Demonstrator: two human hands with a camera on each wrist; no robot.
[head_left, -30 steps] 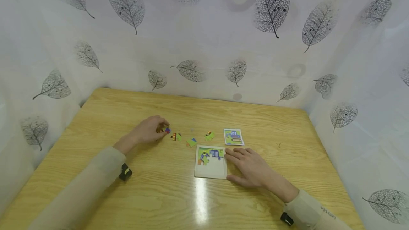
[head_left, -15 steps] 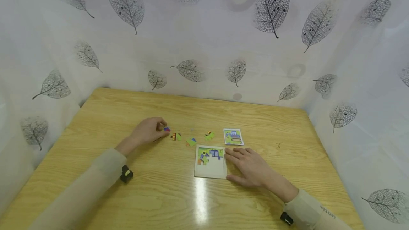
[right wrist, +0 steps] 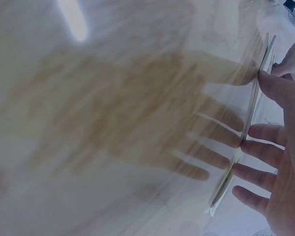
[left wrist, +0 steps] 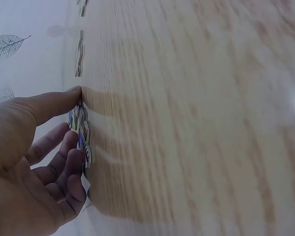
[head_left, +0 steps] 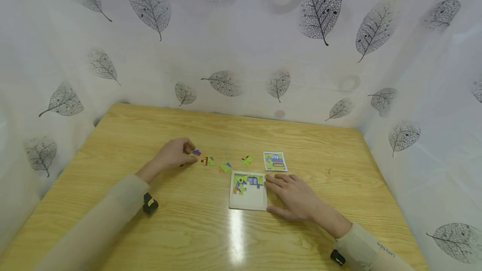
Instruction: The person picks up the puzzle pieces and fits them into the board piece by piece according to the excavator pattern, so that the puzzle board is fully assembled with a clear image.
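Observation:
My left hand [head_left: 174, 154] curls its fingers and thumb about a small blue, red and green jigsaw piece [head_left: 197, 152] low over the table. In the left wrist view, the thumb and bent fingers sit on either side of overlapping pieces [left wrist: 83, 142], partly hidden by the fingers. My right hand [head_left: 295, 198] lies with fingers extended along the right edge of a square puzzle tray [head_left: 248, 204]. The tray's upper and left parts hold fitted pieces [head_left: 253, 180] picturing a blue vehicle. In the right wrist view, thumb and fingertips touch the tray's edge [right wrist: 253, 105].
Loose pieces lie between the left hand and tray: a striped one [head_left: 207, 161], a green and blue one [head_left: 226, 167] and a green one [head_left: 246, 160]. A picture card [head_left: 275, 161] lies behind the tray. A leaf-print curtain [head_left: 241, 53] surrounds the wooden table [head_left: 180, 229].
My left fingers have drawn back slightly to the left and the gap between thumb and fingers has widened, showing more of the blue and red piece. Right hand and tray stay put.

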